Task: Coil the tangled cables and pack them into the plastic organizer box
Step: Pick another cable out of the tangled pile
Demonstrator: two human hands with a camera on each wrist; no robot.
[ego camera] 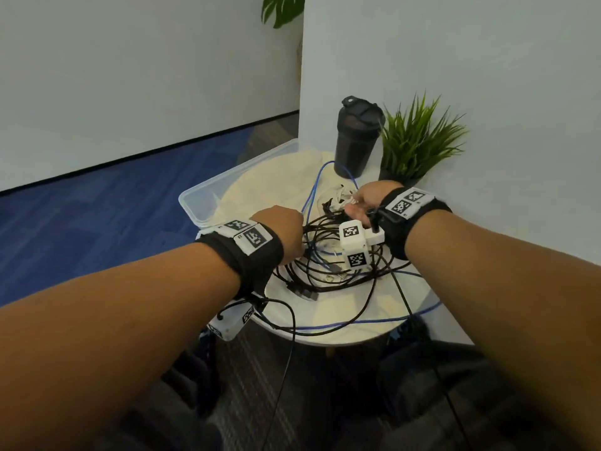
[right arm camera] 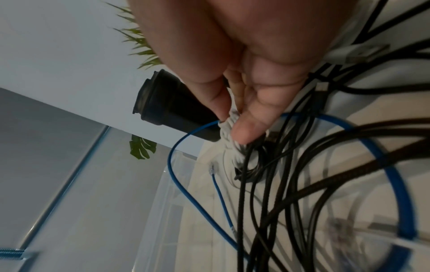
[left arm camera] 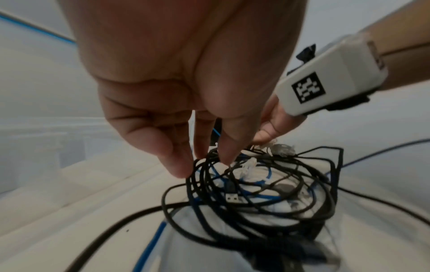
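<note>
Clear plastic organizer box (ego camera: 195, 203) at table's (ego camera: 341, 314) 10 o'clock, contents unclear. Our left hand (ego camera: 283, 229) pinches black cables (ego camera: 325, 271); right hand (ego camera: 366, 198) pinches a white cable bundle (right arm camera: 230, 127).

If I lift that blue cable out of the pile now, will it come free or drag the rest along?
Probably drags. The blue cable threads through the black cables, so lifting likely pulls those loops too. It arches unsupported, so it seems springy rather than limp. Its slack over the table edge may swing or snag.
</note>
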